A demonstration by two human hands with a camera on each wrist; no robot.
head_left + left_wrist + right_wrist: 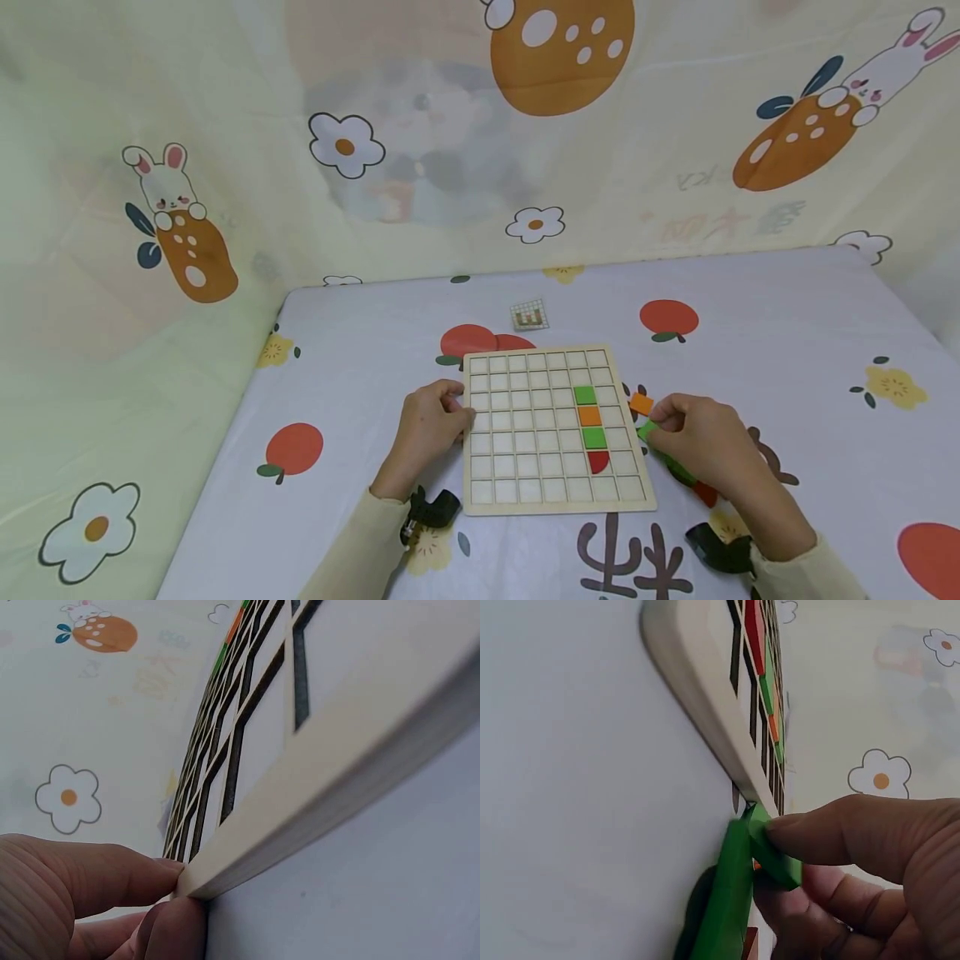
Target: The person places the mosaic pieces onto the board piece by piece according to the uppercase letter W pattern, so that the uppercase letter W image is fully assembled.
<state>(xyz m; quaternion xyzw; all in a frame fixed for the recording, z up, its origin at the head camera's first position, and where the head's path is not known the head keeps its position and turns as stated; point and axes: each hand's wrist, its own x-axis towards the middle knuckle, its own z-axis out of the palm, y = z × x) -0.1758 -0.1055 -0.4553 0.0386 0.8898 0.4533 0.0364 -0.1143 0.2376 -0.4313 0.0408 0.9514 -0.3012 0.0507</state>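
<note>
A wooden grid board lies flat on the table. One of its columns on the right holds a green square tile, an orange square tile, another green square and a red rounded tile. My left hand pinches the board's left edge between thumb and fingers. Beside the right edge, my right hand pinches a small green tile between thumb and fingers. Another green piece stands right by it. The right hand partly covers the loose pieces under it.
An orange tile lies just past the board's right edge, and a red piece sits below the right hand. Behind the board is a small card with a grid pattern. A printed curtain hangs at the back of the table.
</note>
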